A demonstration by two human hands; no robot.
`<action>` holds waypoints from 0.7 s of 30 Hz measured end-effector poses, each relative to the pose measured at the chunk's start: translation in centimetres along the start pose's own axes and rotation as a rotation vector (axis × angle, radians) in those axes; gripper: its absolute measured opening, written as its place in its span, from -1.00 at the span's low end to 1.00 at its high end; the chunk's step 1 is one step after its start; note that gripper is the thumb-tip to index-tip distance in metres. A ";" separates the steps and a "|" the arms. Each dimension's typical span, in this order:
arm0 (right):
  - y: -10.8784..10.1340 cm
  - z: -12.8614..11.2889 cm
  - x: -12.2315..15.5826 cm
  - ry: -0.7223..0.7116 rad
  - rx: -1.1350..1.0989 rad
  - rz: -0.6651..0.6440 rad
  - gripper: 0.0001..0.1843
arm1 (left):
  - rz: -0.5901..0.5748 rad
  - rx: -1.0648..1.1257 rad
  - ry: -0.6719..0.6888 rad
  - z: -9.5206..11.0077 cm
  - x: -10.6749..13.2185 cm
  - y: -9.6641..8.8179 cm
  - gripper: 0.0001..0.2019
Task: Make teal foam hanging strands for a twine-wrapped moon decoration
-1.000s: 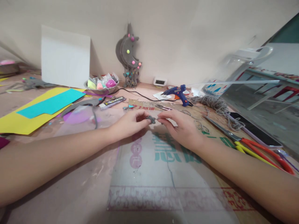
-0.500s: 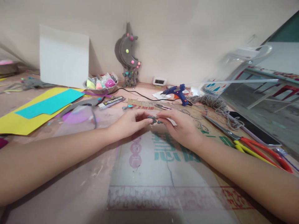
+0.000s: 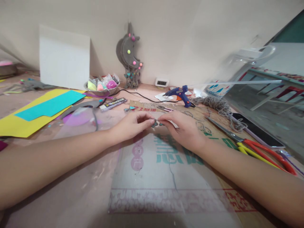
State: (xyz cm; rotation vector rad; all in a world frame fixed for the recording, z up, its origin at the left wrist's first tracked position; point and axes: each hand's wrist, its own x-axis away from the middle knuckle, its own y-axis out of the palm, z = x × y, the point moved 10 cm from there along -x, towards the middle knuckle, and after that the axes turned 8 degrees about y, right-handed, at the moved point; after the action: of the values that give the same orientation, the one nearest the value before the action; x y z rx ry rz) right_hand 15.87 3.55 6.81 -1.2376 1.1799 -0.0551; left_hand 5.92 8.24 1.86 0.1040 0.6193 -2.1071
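My left hand (image 3: 132, 125) and my right hand (image 3: 184, 128) meet at the middle of the table, fingertips pinched together on a small grey and teal craft piece (image 3: 155, 123). The piece is held just above a flattened cardboard sheet (image 3: 166, 171) with green print. Both forearms reach in from the lower corners. Most of the little piece is hidden by my fingers.
A blue glue gun (image 3: 178, 93) lies behind my hands, grey yarn (image 3: 215, 106) and a phone (image 3: 257, 129) to the right. Scissors with red and yellow handles (image 3: 258, 150) lie at right. Yellow and teal sheets (image 3: 45, 109), a bowl of colourful bits (image 3: 102, 86) and a grey moon decoration (image 3: 130, 53) stand at left and back.
The small piece has turned slightly between my fingertips. Both hands stay almost where they were.
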 end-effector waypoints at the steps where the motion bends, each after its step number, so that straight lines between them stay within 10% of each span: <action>1: 0.0 0.0 0.0 -0.005 0.011 0.007 -0.84 | -0.001 0.006 0.005 0.0 0.0 0.0 -0.78; 21: 0.2 0.2 -0.1 0.007 0.007 -0.003 -0.86 | -0.035 -0.010 0.020 0.3 0.0 0.4 -0.79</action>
State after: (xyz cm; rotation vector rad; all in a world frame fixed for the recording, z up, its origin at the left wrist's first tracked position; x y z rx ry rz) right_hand 15.82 3.81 6.72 -1.2339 1.1828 -0.0662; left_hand 6.22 7.93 1.95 0.1092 0.6476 -2.1390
